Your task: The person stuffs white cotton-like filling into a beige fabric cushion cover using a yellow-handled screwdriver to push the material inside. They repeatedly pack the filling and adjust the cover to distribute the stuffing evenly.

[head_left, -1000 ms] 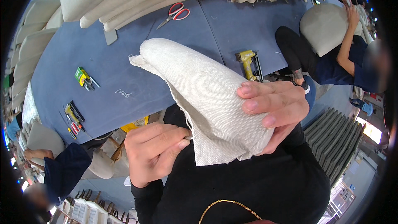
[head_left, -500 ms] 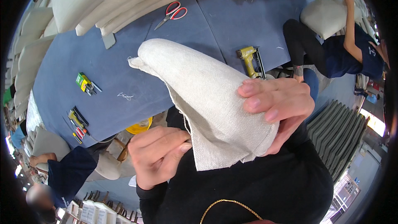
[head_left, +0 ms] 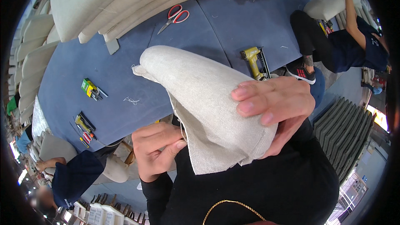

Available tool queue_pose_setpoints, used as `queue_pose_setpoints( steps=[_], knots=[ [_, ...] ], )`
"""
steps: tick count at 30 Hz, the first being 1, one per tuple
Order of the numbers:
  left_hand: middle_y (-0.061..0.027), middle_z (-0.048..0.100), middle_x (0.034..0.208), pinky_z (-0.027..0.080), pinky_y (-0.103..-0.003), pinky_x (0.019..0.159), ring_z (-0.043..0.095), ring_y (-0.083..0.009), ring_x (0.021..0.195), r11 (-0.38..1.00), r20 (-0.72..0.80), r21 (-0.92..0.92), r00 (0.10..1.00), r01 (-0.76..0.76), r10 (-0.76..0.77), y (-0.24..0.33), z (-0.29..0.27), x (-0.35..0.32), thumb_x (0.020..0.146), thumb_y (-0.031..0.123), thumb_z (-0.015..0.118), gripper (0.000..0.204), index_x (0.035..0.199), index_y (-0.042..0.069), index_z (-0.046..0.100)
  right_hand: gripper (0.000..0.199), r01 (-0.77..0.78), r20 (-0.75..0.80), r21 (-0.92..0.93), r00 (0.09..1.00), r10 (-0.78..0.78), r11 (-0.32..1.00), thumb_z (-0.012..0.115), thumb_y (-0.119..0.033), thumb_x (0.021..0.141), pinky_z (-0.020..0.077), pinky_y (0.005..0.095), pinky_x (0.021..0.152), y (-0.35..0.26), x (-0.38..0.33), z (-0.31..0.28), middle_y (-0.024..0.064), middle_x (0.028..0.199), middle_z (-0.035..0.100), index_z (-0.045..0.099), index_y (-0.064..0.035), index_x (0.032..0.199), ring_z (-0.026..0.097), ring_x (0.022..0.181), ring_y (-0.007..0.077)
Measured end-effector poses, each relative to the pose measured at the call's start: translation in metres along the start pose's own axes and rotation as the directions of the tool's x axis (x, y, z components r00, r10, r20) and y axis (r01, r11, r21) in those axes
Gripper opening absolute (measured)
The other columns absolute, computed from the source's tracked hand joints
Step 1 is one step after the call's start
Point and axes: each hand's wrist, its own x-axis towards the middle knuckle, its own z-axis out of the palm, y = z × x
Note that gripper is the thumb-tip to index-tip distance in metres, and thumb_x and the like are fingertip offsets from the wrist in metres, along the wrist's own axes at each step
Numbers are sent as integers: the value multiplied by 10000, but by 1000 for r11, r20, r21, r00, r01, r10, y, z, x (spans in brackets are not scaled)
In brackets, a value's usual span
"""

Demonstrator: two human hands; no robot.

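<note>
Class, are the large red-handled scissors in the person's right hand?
No: the scissors lie on the blue table, while the right hand holds the beige fabric-covered piece.

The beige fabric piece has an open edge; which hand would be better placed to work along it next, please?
Left, probably: the left hand pinches at the open edge, while the right hand holds the wider end of the beige fabric piece.

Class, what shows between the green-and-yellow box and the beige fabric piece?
In the head view, a small tangle of white thread lies on the blue table between the green-and-yellow box and the beige fabric piece.
</note>
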Motion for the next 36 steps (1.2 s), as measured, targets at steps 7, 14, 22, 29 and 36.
queue_pose_setpoints(
  steps=[7,14,22,29,36],
  knots=[
    [-121,746,788,503,-303,583,683,-217,625,999,-16,28,1000,27,-26,22,2,-1,829,123,839,162,903,-13,790,692,-23,1,19,1000,23,1000,1018,-69,586,603,561,972,-2,1,1,355,1117,742,702,88,1181,759,1093,456],
    [-132,754,823,531,-303,609,708,-217,660,998,-33,58,999,10,-8,26,6,-6,836,88,833,150,934,-17,792,707,-12,15,35,1000,11,999,1022,-49,575,599,569,979,-2,3,-3,366,1121,735,692,101,1182,761,1085,447],
    [-141,765,859,549,-312,664,739,-239,751,987,464,54,872,150,-157,-11,-51,-7,893,75,792,110,953,-17,800,717,-57,7,95,998,57,994,1018,-10,570,590,549,1006,-4,-12,-10,374,1155,722,674,108,1188,747,1121,450],
    [-86,767,808,534,-337,670,698,-229,697,994,-83,-65,993,-92,87,-55,-90,16,925,283,779,291,959,-2,820,1026,-61,226,116,974,33,991,1041,-66,593,561,494,1049,3,17,-13,363,1205,716,483,59,1445,721,1192,439],
    [-84,681,651,502,-320,617,630,-117,625,919,-41,333,977,212,-210,-64,-52,63,943,225,777,249,890,-18,793,818,-238,186,-157,946,265,959,987,-271,710,571,405,993,-4,29,-40,244,1227,740,605,46,1360,751,1123,314]
  ],
)
